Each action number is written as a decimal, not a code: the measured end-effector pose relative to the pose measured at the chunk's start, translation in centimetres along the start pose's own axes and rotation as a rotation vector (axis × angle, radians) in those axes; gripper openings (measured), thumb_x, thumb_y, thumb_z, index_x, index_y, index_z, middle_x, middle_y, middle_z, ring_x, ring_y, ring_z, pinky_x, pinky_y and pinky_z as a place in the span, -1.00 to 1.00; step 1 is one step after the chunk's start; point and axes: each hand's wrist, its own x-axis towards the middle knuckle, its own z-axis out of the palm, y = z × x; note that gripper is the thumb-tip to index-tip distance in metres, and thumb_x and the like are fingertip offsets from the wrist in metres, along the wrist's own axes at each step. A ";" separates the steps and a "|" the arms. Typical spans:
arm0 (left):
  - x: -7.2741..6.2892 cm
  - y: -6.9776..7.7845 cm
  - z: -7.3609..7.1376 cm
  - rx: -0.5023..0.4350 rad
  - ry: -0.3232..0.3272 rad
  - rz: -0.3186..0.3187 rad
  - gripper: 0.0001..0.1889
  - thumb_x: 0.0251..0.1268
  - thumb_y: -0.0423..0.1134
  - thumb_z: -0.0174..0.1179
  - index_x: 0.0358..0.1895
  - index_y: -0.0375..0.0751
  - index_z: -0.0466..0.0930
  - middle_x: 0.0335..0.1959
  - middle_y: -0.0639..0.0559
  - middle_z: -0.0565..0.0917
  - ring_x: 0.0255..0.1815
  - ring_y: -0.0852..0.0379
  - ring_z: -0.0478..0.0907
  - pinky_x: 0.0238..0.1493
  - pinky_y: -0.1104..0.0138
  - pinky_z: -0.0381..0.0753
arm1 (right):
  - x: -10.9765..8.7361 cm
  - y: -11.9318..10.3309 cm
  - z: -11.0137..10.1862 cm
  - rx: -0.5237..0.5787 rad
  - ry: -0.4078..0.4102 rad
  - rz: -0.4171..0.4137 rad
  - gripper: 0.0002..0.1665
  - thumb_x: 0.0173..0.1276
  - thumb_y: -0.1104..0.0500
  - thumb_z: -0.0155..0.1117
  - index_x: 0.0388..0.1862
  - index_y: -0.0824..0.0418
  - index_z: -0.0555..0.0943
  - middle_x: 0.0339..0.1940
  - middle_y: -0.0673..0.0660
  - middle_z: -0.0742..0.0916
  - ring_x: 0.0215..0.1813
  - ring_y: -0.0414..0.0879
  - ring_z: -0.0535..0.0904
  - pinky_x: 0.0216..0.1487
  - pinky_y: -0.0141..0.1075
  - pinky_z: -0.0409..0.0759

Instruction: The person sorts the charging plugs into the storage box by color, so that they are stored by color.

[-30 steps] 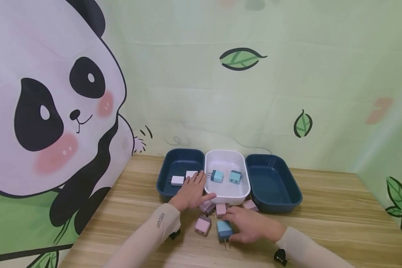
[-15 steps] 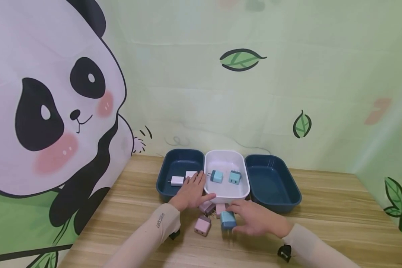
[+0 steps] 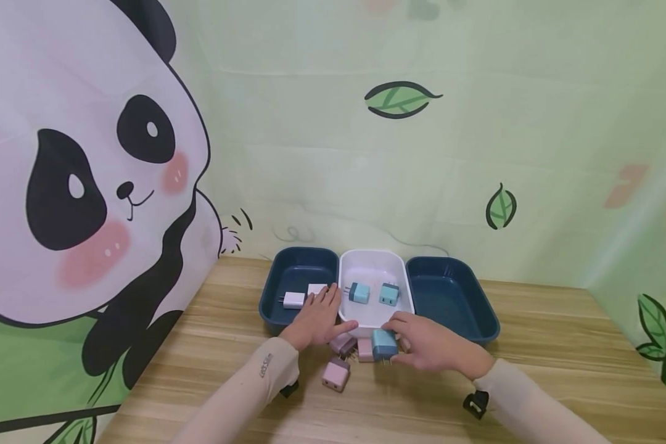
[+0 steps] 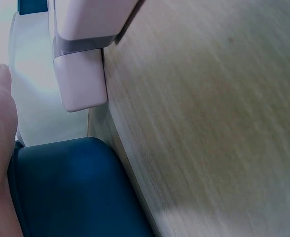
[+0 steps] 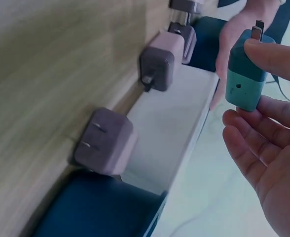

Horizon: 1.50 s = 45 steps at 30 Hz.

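Observation:
My right hand [image 3: 438, 346] pinches a blue charger plug [image 3: 385, 344] between thumb and fingers, in front of the white tray [image 3: 373, 266]. In the right wrist view the same blue charger plug [image 5: 247, 74] shows its two metal prongs beside the thumb. My left hand [image 3: 317, 317] lies with fairly straight fingers over the adjoining rims of the left navy tray [image 3: 296, 274] and the white tray, fingertips close to a white charger plug [image 3: 317, 289]. Two more blue plugs [image 3: 359, 291] lie inside the white tray. Another white plug [image 3: 293, 300] is in the left navy tray.
Several pink charger plugs lie on the wooden table [image 3: 560, 370] before the white tray, one pink plug [image 3: 335, 374] nearer the front. A right navy tray [image 3: 449, 302] adjoins the white one. Behind the trays hangs a green printed backdrop [image 3: 311, 154].
My right hand has lifted the blue charger plug off the table and brought it up and slightly right, toward the white tray. The left hand has stayed in place.

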 end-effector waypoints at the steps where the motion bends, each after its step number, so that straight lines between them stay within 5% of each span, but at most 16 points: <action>1: 0.0 0.0 0.0 0.000 0.000 -0.001 -0.03 0.27 0.41 -0.18 0.50 -0.28 -0.11 0.52 -0.16 -0.11 0.50 -0.13 -0.15 0.41 -0.03 -0.13 | 0.0 0.1 -0.2 -0.001 0.008 0.006 -0.41 0.20 -0.04 0.37 0.14 0.21 0.50 -0.04 -0.04 0.54 -0.14 -0.21 0.50 -0.06 -0.30 0.54; 11: 0.1 -0.2 0.2 0.000 0.011 0.008 -0.02 0.26 0.41 -0.18 0.50 -0.29 -0.11 0.52 -0.18 -0.10 0.49 -0.14 -0.14 0.40 -0.04 -0.13 | 0.5 1.1 -1.2 0.110 0.062 0.145 -0.39 0.19 0.02 0.39 0.19 0.17 0.48 0.05 0.00 0.55 -0.09 -0.21 0.52 -0.09 -0.32 0.57; 31: 0.3 -0.3 0.4 0.009 0.008 0.007 -0.01 0.26 0.42 -0.20 0.50 -0.30 -0.13 0.51 -0.19 -0.10 0.49 -0.14 -0.14 0.40 -0.04 -0.11 | 1.9 3.0 -2.0 0.047 0.146 0.167 -0.39 0.20 -0.01 0.38 0.15 0.26 0.50 -0.11 0.02 0.56 -0.15 -0.12 0.50 -0.13 -0.28 0.55; 45: 0.1 -0.1 0.1 -0.002 0.005 -0.003 -0.03 0.27 0.41 -0.19 0.50 -0.27 -0.11 0.52 -0.16 -0.09 0.50 -0.11 -0.13 0.41 -0.02 -0.09 | 3.4 2.9 -1.9 0.048 0.131 0.196 -0.36 0.22 -0.03 0.36 0.19 0.27 0.48 -0.06 0.06 0.57 -0.08 -0.02 0.53 -0.05 -0.21 0.56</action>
